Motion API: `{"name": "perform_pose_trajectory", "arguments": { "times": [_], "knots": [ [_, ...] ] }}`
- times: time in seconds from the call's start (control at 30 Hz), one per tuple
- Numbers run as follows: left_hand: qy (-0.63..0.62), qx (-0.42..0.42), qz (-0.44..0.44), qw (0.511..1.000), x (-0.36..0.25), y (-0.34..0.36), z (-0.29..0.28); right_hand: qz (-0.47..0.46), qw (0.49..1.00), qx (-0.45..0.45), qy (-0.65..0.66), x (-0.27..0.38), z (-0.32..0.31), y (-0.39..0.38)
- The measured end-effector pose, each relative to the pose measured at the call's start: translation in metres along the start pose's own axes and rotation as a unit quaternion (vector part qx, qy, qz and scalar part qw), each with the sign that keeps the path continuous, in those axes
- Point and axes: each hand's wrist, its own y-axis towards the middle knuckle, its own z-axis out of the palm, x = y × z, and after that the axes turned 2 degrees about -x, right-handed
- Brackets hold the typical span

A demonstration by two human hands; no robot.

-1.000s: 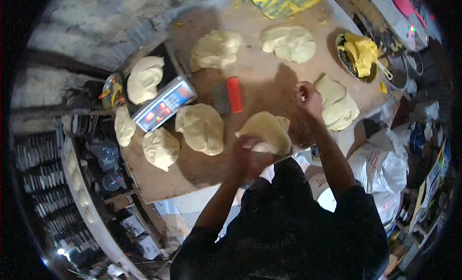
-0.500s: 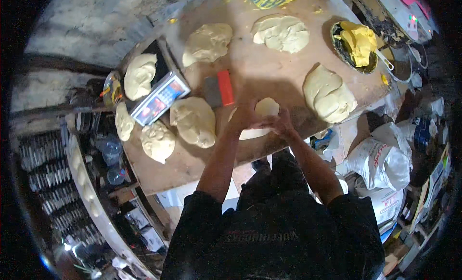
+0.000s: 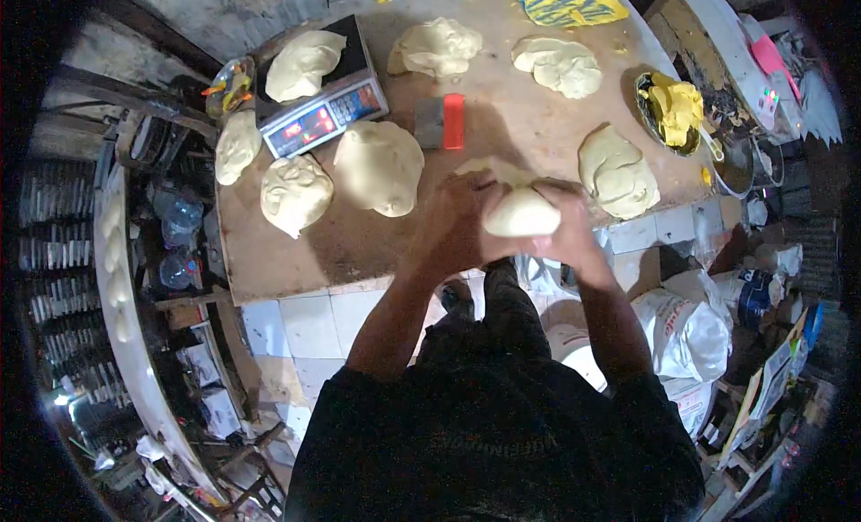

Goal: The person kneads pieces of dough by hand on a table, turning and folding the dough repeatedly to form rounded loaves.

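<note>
Both my hands are at the near edge of the wooden table, wrapped round a pale, smooth piece of dough (image 3: 522, 215). My left hand (image 3: 459, 219) grips its left side and my right hand (image 3: 570, 219) its right side. More dough shows just beyond the fingers, and I cannot tell whether it is joined to the held piece. Left of my hands lies a wide dough mound (image 3: 380, 168). A dough scraper with a red handle (image 3: 455, 122) and grey blade rests beyond them. To the right is a folded dough mound (image 3: 619, 174).
A digital scale (image 3: 325, 118) bears a dough lump (image 3: 305, 66) at the far left. Several other dough mounds are spread about. A bowl (image 3: 643, 99) of yellow, margarine-like paste (image 3: 674, 109) stands at the right edge, near yellow plastic wrapping (image 3: 571, 4). White sacks (image 3: 679, 325) stand below right.
My hands have drawn nearer to me, raising and rounding the dough between them. The view has shifted, so the table's things sit differently in it.
</note>
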Motion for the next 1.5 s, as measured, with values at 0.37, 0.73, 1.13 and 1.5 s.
{"name": "perform_pose_trajectory", "arguments": {
  "times": [0.37, 0.73, 1.13, 1.5],
  "knots": [
    [-0.131, 0.184, -0.145, 0.963, 0.078, -0.038, 0.108, 0.143, 0.9, 0.411, -0.031, -0.111, -0.008, -0.007],
    [0.077, 0.136, -0.142, 0.978, 0.121, 0.176, 0.123, 0.186, 0.883, -0.313, 0.296, -0.154, 0.051, 0.014],
    [-0.285, 0.293, -0.216, 0.887, 0.102, -0.018, 0.105, 0.201, 0.888, 0.271, 0.313, -0.09, 0.043, -0.003],
    [-0.129, 0.099, 0.123, 0.979, 0.042, 0.025, 0.054, -0.033, 0.997, 0.069, 0.032, -0.042, -0.004, 0.007]
  ]
}}
